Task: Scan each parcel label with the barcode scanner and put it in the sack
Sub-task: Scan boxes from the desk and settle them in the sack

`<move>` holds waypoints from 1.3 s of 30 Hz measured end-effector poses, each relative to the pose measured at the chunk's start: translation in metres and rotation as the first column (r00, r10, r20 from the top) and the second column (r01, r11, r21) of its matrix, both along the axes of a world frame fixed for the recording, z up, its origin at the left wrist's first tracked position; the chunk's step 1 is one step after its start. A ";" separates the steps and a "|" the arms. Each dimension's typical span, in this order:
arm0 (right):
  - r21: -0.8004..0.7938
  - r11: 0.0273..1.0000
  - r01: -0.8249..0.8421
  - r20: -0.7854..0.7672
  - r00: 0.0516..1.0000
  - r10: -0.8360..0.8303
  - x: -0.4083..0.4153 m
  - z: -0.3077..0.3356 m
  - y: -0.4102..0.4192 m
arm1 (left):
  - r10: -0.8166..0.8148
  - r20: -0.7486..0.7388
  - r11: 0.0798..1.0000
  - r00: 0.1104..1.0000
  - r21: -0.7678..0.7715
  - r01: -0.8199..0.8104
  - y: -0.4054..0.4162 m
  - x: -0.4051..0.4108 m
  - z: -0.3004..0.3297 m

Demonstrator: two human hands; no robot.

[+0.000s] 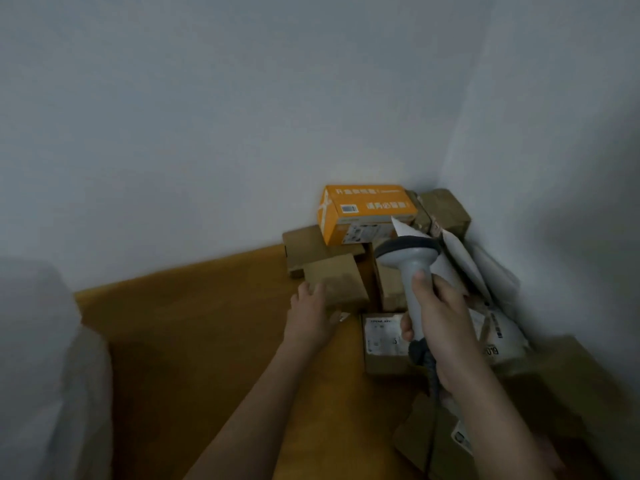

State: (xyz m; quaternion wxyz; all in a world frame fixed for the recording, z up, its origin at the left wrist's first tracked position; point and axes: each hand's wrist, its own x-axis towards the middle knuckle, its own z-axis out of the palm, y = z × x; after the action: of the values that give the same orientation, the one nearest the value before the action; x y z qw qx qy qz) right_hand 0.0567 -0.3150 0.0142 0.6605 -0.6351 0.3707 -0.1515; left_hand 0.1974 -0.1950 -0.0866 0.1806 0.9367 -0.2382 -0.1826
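My right hand (438, 317) grips the handle of a grey barcode scanner (410, 261), whose head points away toward the pile of parcels. My left hand (311, 315) holds the near edge of a small brown cardboard parcel (337, 284), thumb underneath and fingers on top. Just below the scanner lies a brown box with a white printed label (382, 336). An orange box with a barcode (365, 211) sits on top of the pile in the wall corner. At the far left stands a pale, blurred sack (52, 358).
Several more brown boxes (446, 209) and white plastic mailers (491, 327) are heaped against the right wall. Another labelled brown box (446, 441) lies near my right forearm. The parcels rest on a yellow-brown floor (207, 323). White walls close the corner.
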 end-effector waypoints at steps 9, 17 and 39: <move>0.061 0.998 0.032 -0.082 0.996 -0.027 0.024 -0.038 -0.029 | 0.326 -0.110 0.934 0.939 0.188 -0.303 -0.082 0.024 -0.051; 0.077 0.996 0.041 -0.086 0.996 -0.035 0.018 -0.036 -0.030 | 0.450 -0.270 0.892 0.851 0.090 -0.443 -0.048 0.026 -0.049; 0.009 0.998 0.063 0.093 0.994 -0.064 -0.072 0.013 0.079 | -0.347 -0.895 0.295 0.281 -0.389 -0.873 0.116 -0.103 0.090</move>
State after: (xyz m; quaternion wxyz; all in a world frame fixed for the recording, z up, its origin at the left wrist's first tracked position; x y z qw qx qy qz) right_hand -0.0152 -0.2356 0.0272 0.6738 -0.6134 0.3598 -0.2008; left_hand 0.0947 -0.0790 0.0034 0.7931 0.3985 0.0727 -0.4547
